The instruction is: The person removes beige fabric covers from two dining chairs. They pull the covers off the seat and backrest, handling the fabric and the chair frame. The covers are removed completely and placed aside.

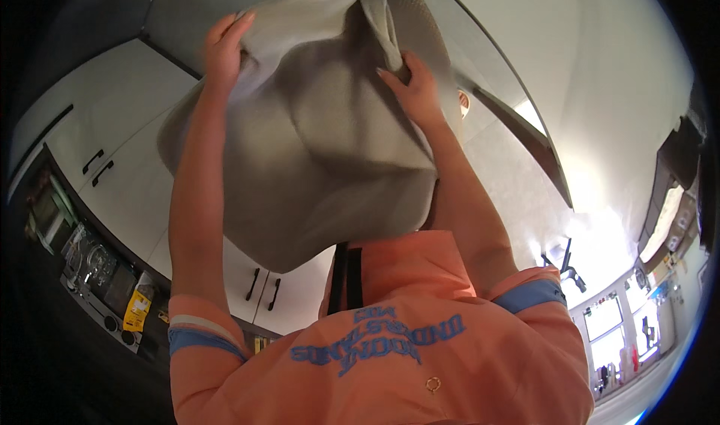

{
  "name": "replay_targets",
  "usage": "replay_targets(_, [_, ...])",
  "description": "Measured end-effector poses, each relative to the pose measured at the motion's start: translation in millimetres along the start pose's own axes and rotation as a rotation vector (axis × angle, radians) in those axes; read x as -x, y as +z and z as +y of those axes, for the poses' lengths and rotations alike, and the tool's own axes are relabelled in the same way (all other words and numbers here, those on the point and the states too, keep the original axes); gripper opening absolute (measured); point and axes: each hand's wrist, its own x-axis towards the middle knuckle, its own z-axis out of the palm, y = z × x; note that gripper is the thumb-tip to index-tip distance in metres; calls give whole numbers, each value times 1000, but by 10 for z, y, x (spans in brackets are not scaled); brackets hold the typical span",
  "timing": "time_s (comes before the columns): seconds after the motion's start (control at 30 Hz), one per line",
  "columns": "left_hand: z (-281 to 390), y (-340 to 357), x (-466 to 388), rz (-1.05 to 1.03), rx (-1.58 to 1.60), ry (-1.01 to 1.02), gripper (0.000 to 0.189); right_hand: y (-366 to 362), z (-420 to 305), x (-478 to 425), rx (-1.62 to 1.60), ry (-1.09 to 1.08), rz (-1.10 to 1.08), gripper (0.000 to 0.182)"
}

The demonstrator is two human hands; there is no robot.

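A large grey-beige cloth [332,127] is spread in front of me, between my raised arms. It has deep folds, and its lower edge hangs down towards my chest. At its upper left, my left hand [228,48] grips the fabric with bent fingers. My right hand [413,90] pinches a bunched, rolled edge of the same cloth at the upper right. A darker, textured part [416,20] shows behind that edge; what it belongs to is unclear. The cloth hides much of what lies behind it.
White cabinets [124,110] with black handles run along the left. Beyond them are a hob [98,267] and a yellow packet [136,309]. A dark-edged panel [517,132] slants at the right. Bright windows [604,324] have several small items in front of them.
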Motion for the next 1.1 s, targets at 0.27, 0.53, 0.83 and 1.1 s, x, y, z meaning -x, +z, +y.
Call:
replay_targets(0.27, [-54, 392, -106, 58, -410, 136, 23, -514, 1652, 1385, 447, 357, 40, 60])
replay_targets(0.53, [-154, 1202, 1985, 97, -558, 366, 27, -765, 1365, 2415, -165, 940, -144, 58])
replay_targets(0.83, [-587, 1984, 3983, -586, -993, 198, 51, -506, 1246, 2748, -137, 829, -232, 58])
replay_targets(1.1, [-644, 1951, 3824, -835, -1107, 490, 39, -335, 1471, 2795, -507, 844, -89, 35])
